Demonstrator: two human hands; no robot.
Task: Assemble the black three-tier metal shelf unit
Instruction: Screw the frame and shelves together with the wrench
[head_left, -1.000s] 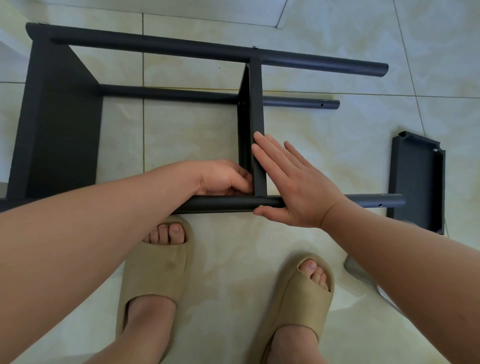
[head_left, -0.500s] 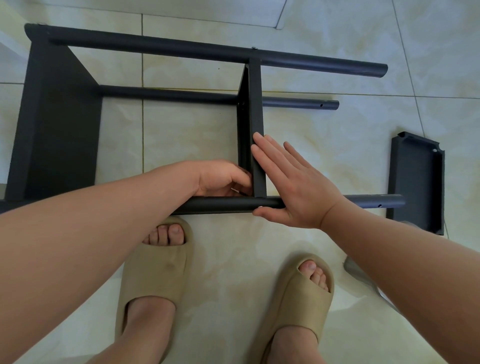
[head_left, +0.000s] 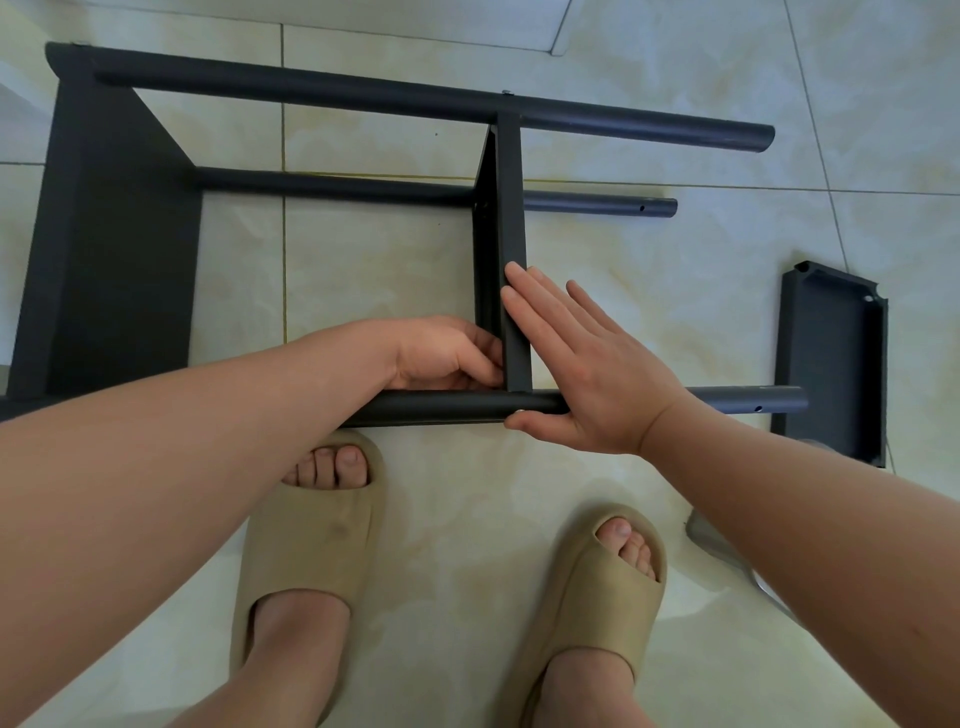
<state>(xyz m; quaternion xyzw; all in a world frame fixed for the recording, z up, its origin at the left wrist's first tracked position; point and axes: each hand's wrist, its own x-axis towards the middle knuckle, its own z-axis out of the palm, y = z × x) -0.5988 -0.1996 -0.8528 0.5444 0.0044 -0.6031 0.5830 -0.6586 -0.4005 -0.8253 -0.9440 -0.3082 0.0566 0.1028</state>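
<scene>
Black shelf frame (head_left: 119, 234) lies sideways on tiled floor (head_left: 649, 312). Right hand (head_left: 587, 364) presses flat, fingers straight, against the middle shelf (head_left: 511, 208). Left hand (head_left: 441, 353) curls at its corner; held item cannot be determined.

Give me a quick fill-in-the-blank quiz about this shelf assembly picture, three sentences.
____ shelves sit between the poles; a third shelf lies loose on the floor.
The right hand lies ____ against the middle shelf.
The left hand is at the corner where that shelf meets the near ____.
Missing: two; flat; pole.
</scene>
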